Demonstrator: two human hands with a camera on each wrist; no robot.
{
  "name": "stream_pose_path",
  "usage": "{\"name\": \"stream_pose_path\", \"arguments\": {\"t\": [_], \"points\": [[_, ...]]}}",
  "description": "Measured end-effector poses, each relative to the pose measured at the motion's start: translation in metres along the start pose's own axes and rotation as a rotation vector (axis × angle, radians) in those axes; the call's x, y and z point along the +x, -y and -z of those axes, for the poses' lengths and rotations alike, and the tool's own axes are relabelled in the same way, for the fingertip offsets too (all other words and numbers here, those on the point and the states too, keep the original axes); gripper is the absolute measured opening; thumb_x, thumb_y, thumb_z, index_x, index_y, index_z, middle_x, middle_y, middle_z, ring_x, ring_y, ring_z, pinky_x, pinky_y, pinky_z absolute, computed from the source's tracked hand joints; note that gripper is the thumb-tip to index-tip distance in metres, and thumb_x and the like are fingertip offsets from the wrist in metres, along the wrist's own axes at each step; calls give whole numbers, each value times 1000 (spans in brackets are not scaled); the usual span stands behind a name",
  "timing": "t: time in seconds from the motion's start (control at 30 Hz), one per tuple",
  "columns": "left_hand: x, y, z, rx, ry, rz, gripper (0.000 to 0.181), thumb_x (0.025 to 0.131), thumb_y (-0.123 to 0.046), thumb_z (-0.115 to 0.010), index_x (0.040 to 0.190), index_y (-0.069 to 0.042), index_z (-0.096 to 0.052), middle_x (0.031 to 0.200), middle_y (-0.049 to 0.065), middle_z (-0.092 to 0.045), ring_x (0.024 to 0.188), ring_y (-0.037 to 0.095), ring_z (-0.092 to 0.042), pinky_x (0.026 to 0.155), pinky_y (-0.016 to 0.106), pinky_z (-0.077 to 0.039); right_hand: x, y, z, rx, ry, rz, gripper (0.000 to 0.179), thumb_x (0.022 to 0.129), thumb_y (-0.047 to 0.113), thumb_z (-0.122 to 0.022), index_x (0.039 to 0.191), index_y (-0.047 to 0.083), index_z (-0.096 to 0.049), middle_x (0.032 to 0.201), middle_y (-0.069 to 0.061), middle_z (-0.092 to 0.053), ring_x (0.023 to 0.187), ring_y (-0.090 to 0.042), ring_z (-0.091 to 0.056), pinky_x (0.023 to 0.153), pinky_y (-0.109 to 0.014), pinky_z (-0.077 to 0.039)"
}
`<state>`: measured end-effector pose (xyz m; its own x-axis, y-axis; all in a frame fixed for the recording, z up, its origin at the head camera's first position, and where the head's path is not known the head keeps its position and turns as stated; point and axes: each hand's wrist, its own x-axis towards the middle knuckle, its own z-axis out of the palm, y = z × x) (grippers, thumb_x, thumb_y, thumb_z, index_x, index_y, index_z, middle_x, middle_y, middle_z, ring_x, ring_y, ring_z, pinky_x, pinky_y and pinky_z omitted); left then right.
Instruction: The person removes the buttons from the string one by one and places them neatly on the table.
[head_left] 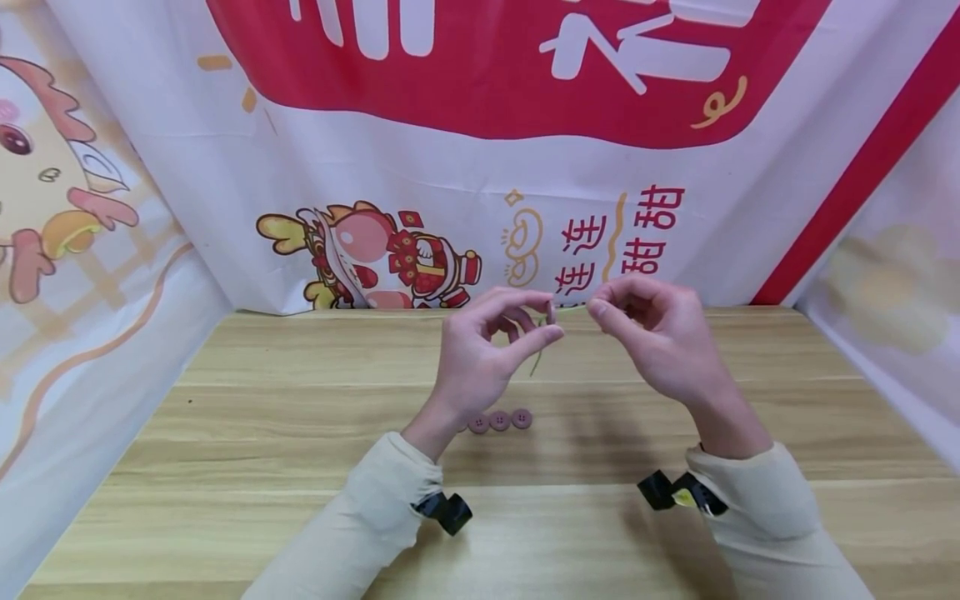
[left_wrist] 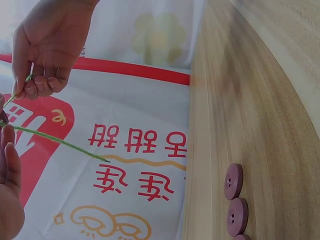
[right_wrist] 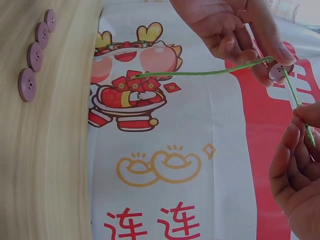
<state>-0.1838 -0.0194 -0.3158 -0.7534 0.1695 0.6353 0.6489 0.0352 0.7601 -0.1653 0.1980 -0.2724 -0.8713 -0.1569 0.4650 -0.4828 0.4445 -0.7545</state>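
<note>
My left hand (head_left: 487,337) pinches a mauve button (right_wrist: 280,71) between thumb and finger, raised above the table. A green string (right_wrist: 200,73) passes at the button, and one loose end hangs away from it on the far side. Just to the right, my right hand (head_left: 656,333) pinches the other part of the string (left_wrist: 10,100), which stretches taut between the two hands. Which of the button's holes the string runs through I cannot tell.
On the wooden table (head_left: 300,517) several more mauve buttons (head_left: 500,421) lie in a row below my left hand. A printed cloth (head_left: 225,167) hangs behind the table's back edge, with cloth on both sides too.
</note>
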Motion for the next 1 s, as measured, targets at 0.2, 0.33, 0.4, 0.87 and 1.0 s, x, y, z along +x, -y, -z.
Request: {"name": "stream_pose_path", "arguments": {"t": [0.2, 0.33, 0.4, 0.87, 1.0], "points": [[1, 0, 3, -15, -13, -2, 31, 91, -10, -85, 121, -9, -77, 108, 4, -75, 88, 15, -68, 72, 23, -56, 1, -2, 1, 20, -3, -6, 15, 104, 14, -68, 108, 1, -72, 93, 0, -68, 82, -19, -60, 72, -20, -54], [3, 1, 7, -14, -32, -9, 31, 91, -9, -84, 121, -8, -77, 107, 5, -75, 89, 15, -68, 72, 22, -55, 2, -3, 4, 38, -13, -16, 15, 104, 14, -68, 107, 0, -71, 93, 1, -67, 81, -18, -59, 71, -20, -54], [4, 0, 8, -9, -41, -10, 31, 91, -9, -84, 120, -6, -77, 107, 6, -75, 89, 15, -68, 72, 21, -54, 2, -4, 6, 42, -17, -20, 17, 104, 15, -68, 108, -1, -71, 94, 1, -67, 81, -18, -60, 71, -20, -54], [6, 1, 13, -17, -77, -16, 30, 90, -7, -84, 120, -3, -77, 110, 9, -76, 89, 15, -68, 74, 20, -54, 4, -9, 19, 59, -73, -83, 18, 104, 22, -69, 108, 4, -71, 92, 2, -67, 82, -18, -61, 71, -19, -54], [7, 2, 13, -31, -78, -18, 31, 90, -6, -84, 120, -2, -76, 111, 11, -76, 89, 15, -67, 74, 20, -54, 3, -11, 23, 45, -93, -96, 17, 104, 22, -70, 108, 6, -72, 93, 3, -67, 83, -17, -61, 72, -18, -54]]}}
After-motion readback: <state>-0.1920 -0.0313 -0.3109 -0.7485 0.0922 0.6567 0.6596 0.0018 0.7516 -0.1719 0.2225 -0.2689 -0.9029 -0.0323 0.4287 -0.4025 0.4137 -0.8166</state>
